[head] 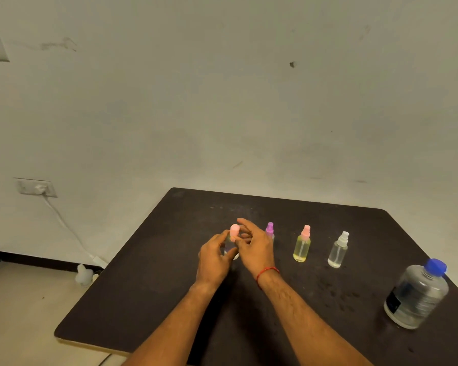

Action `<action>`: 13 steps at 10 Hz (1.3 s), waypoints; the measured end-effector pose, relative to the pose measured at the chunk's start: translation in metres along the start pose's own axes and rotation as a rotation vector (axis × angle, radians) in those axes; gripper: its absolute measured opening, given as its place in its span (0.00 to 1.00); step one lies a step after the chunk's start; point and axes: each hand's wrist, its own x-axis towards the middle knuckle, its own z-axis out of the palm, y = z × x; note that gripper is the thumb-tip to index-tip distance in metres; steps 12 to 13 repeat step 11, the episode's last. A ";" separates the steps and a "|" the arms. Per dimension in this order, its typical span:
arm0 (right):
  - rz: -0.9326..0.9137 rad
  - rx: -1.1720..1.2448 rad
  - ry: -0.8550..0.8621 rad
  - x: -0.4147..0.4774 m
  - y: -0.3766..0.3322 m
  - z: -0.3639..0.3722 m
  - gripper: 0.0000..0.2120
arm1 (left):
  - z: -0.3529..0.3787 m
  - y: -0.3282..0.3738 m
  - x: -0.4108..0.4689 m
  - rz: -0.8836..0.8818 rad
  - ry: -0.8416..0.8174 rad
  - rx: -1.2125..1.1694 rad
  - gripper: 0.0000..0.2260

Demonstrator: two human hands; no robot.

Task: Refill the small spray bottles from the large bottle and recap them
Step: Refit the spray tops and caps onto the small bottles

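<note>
Left hand (213, 260) wrapped round body of small spray bottle (229, 247), held upright; resting on table (169, 286) or just above it, cannot tell. Right hand (254, 249) immediately right of it, thumb and fingertips pinching pink cap (234, 230) at bottle top, index raised. Long axis vertical, cap straight above left-hand grip, so probably a twist about that axis next; uncapping or recapping unclear. Large bottle (415, 294) well off to right of right hand, upright, blue lid on; right hand nearer for fetching it. Three other small bottles (302, 247) between right hand and large bottle, all capped.
</note>
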 end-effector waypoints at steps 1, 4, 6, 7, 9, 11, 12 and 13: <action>0.027 0.001 -0.010 -0.010 0.012 -0.002 0.27 | 0.005 -0.008 0.009 -0.083 -0.004 0.000 0.20; 0.088 -0.002 -0.001 -0.023 0.041 -0.019 0.24 | 0.021 -0.014 0.023 -0.173 -0.059 0.020 0.19; 0.113 0.013 -0.008 -0.023 0.045 -0.031 0.24 | 0.029 -0.012 0.029 -0.187 -0.073 0.034 0.22; 0.129 0.017 0.002 -0.024 0.049 -0.036 0.24 | 0.031 -0.011 0.032 -0.208 -0.091 0.039 0.22; 0.143 0.020 0.039 -0.032 0.056 -0.050 0.23 | 0.034 -0.012 0.035 -0.230 -0.115 0.058 0.25; 0.147 0.035 0.078 -0.038 0.061 -0.067 0.23 | 0.032 -0.018 0.032 -0.257 -0.101 0.009 0.30; 0.147 0.035 0.078 -0.038 0.061 -0.067 0.23 | 0.032 -0.018 0.032 -0.257 -0.101 0.009 0.30; 0.147 0.035 0.078 -0.038 0.061 -0.067 0.23 | 0.032 -0.018 0.032 -0.257 -0.101 0.009 0.30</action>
